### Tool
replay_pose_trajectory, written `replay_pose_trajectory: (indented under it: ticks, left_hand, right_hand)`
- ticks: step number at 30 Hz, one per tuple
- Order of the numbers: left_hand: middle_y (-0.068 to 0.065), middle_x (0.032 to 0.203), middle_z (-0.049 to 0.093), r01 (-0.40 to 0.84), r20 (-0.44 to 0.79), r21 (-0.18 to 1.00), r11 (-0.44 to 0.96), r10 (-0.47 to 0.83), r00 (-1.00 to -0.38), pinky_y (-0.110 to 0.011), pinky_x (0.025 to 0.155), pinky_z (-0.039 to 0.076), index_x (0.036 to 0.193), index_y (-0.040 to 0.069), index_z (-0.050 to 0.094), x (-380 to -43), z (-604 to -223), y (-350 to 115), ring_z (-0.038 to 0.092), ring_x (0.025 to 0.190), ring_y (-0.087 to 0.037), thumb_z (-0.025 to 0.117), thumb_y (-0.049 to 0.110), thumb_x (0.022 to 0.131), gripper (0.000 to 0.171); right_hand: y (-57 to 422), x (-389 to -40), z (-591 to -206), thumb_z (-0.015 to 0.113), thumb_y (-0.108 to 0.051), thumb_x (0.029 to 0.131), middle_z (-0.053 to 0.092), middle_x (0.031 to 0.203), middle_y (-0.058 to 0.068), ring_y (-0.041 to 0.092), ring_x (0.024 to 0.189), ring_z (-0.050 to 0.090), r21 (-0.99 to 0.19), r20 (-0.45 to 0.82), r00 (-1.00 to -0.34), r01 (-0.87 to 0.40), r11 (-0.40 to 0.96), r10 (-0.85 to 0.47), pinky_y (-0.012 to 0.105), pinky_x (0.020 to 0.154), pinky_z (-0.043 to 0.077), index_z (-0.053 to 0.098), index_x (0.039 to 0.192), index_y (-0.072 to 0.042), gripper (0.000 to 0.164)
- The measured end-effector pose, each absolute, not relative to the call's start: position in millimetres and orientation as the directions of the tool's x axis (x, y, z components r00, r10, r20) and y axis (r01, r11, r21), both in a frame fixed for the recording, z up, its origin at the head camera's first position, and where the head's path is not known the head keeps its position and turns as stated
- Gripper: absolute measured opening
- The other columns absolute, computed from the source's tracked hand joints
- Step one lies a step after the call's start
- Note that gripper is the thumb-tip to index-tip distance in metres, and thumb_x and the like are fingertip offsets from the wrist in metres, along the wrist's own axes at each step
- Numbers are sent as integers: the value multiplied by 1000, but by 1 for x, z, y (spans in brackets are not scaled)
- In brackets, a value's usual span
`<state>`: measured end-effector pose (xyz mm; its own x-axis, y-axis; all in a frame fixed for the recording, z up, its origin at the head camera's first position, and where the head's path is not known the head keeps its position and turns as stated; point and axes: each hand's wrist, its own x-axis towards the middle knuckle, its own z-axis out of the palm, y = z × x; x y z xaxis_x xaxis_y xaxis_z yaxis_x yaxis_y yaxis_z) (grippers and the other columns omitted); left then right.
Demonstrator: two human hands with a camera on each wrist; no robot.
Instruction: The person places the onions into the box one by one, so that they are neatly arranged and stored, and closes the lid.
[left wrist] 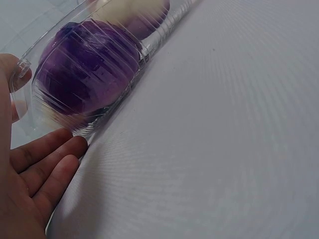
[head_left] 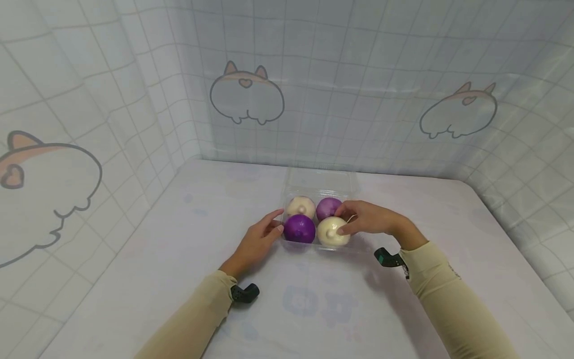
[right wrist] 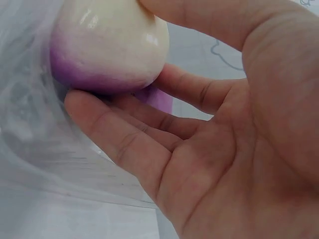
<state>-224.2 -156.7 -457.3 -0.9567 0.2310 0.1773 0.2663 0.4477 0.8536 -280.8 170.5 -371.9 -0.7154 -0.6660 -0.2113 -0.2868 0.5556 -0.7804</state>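
1. Cream bulb (head_left: 331, 233), glossy and flushed purple along its lower side in the right wrist view, sat at the front right of a clear container (head_left: 316, 246); whether it rested on the bottom or was slightly raised, I cannot tell.
2. Of the two hands, the right hand (head_left: 369, 217) held this bulb, its thumb on one side and its fingers curved round the other.
3. The left hand (head_left: 257, 244) was at the container's left end, with its fingers straight and a little spread; in the left wrist view some fingertips touched the plastic low down, near the base, while others showed up by the rim.
4. Beside the held bulb, at the front left of the container, was a dark purple bulb (head_left: 299, 228), nearest to the left hand.
5. Behind these, a second cream bulb (head_left: 301, 206) lay at the back left and a lighter purple bulb (head_left: 327, 208) at the back right, the latter partly covered by the right hand's fingers.
6. The see-through lid (head_left: 320, 182) was folded open on the far side.
7. Everything stood on a pale surface (head_left: 269, 309) with faint printed patterns.
8. Beyond rose a white gridded curtain (head_left: 323, 99) with cartoon animal outlines.
9. Both arms wore beige sleeves (head_left: 453, 299), with a black device (head_left: 245, 293) at each wrist.
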Motion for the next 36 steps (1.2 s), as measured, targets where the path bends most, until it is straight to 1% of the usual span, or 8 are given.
replay_pose_trajectory:
  ticks: [7,14,20,27,31,36]
  left_hand:
    - [-5,119,66,258,170,852,456,225,-959,-46,100,48,151,28,46,-223,-456,-156,62,110,-20,54,30,105,47]
    - [-4,119,66,260,174,854,451,224,-959,-45,100,48,151,28,45,-224,-457,-156,62,111,-20,55,30,104,48]
    - [-2,118,66,264,180,856,445,222,-958,-44,99,49,151,29,45,-224,-457,-156,63,110,-18,55,31,104,48]
    - [-2,119,66,258,172,855,449,224,-959,-43,100,49,151,29,45,-225,-456,-157,62,110,-17,55,31,104,48]
    - [-2,119,66,253,167,859,445,225,-960,-43,100,48,151,29,45,-224,-455,-156,62,111,-18,55,30,104,48]
    - [-2,119,66,249,162,862,441,224,-961,-43,100,49,151,29,45,-223,-454,-156,63,110,-18,55,30,104,48]
  right_hand:
    - [169,-279,-372,77,-33,89,64,117,9,27,112,59,-761,-206,-722,-307,572,-661,41,91,52,59,123,-5,48]
    - [165,-277,-371,78,-28,88,66,112,8,26,109,61,-749,-198,-733,-315,583,-651,39,89,54,58,119,-4,44]
    - [164,-277,-372,77,-28,89,67,109,7,24,107,62,-733,-187,-730,-342,588,-658,37,86,55,60,117,-4,40]
    - [166,-277,-370,75,-29,90,67,113,6,27,111,63,-706,-180,-731,-369,604,-658,40,90,54,63,119,-5,40]
    - [168,-276,-367,73,-27,91,67,116,5,28,113,62,-689,-176,-739,-379,617,-650,42,93,53,65,122,-5,39]
    - [169,-275,-367,73,-24,92,67,115,6,29,113,63,-695,-167,-744,-377,612,-647,42,92,53,65,121,-5,35]
